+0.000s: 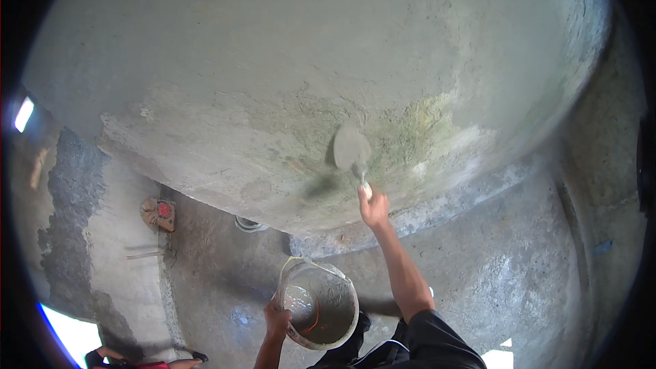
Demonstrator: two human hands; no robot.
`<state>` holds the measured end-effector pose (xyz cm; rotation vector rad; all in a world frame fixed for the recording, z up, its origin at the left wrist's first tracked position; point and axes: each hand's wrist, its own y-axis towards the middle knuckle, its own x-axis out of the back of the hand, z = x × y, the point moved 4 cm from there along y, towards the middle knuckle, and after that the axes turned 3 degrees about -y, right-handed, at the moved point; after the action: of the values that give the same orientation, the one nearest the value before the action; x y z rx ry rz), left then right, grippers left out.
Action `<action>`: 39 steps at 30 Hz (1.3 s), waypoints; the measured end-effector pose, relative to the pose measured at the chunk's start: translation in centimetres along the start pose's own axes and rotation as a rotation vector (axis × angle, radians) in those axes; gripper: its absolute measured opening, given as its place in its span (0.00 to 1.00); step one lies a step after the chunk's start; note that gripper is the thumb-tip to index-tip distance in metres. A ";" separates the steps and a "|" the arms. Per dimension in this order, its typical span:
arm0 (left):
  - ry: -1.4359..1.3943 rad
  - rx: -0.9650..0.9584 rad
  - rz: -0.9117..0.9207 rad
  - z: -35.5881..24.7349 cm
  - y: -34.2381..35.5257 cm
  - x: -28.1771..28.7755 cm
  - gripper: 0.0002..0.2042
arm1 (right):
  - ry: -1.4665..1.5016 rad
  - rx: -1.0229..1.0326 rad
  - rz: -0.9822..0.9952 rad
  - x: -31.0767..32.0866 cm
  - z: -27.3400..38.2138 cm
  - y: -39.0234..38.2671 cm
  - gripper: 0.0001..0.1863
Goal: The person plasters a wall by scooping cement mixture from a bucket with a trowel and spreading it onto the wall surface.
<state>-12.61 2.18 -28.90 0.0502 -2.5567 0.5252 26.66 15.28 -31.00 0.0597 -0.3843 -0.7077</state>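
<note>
My right hand (374,206) is wrapped round the pale handle of a trowel (351,147). The rounded blade lies against or just off the grey curved wall (273,48), beside a yellowish-green stained patch; exact contact is hard to tell. My left hand (277,319) grips the left rim of a bucket (298,295), tilted in front of my body. Inside the bucket is wet-looking grey material, with an orange curved line across it. A thin yellowish handle rises at its far left edge.
A raised concrete ledge (437,210) runs along the wall's base above the concrete floor (492,260). At left lie a brown bag with a red mark (158,213) and thin rods (147,255). A round container (250,223) shows partly under the wall's edge. Another person's limb (184,363) appears lower left.
</note>
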 end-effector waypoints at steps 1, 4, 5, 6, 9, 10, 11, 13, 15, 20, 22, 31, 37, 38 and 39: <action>-0.005 -0.003 -0.005 -0.1 0.0 0.1 0.22 | 0.002 0.007 0.002 0.2 -0.9 -1.3 0.20; -0.044 -0.046 -0.014 -0.9 -0.4 0.2 0.21 | -0.071 -0.008 0.017 0.1 -3.1 -4.3 0.22; -0.047 -0.035 -0.029 -1.3 -0.7 0.3 0.21 | 0.254 -0.162 0.013 -0.6 -3.6 -4.8 0.24; -0.048 -0.024 -0.044 -1.5 -0.7 0.3 0.21 | 0.581 -0.315 0.012 -1.6 -3.9 -5.2 0.25; -0.086 0.037 -0.009 -1.7 -1.2 0.3 0.20 | 0.945 -0.384 -0.045 -2.2 0.3 -1.4 0.25; -0.081 0.033 -0.004 -1.4 -1.0 0.4 0.20 | 0.958 -0.309 -0.058 -2.8 1.9 -0.3 0.25; -0.059 0.053 0.014 -0.7 -0.8 0.3 0.21 | 0.968 -0.233 -0.071 -3.6 3.4 0.3 0.25; -0.032 0.069 0.039 0.2 -0.2 0.3 0.21 | 0.952 -0.238 0.016 -6.4 5.2 -0.1 0.25; -0.109 -0.008 0.047 0.4 -0.1 0.3 0.19 | 0.740 -0.215 0.188 -9.3 6.4 -2.4 0.25; 0.004 0.076 0.020 0.2 0.1 0.1 0.19 | 0.481 0.063 0.193 -6.7 7.5 -4.2 0.24; -0.029 0.026 0.026 -0.5 -0.2 -0.3 0.19 | 0.621 -0.031 0.104 -4.7 6.4 -3.2 0.24; 0.003 -0.016 0.081 3.1 1.6 -1.6 0.27 | 0.323 0.024 0.141 -6.9 5.1 -0.5 0.21; 0.080 -0.142 0.044 1.7 1.6 -1.7 0.41 | 0.321 0.108 0.127 -3.9 7.0 -1.6 0.18; 0.021 -0.022 0.066 0.9 1.0 -1.9 0.40 | 0.429 0.057 0.057 -3.2 5.9 -0.6 0.19; -0.038 0.097 0.087 0.7 0.6 -2.1 0.39 | 0.536 0.006 -0.014 -2.6 4.8 0.9 0.19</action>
<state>-11.26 2.29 -30.72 -0.0171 -2.5774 0.6883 23.72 17.99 -27.24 0.2517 0.1280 -0.6752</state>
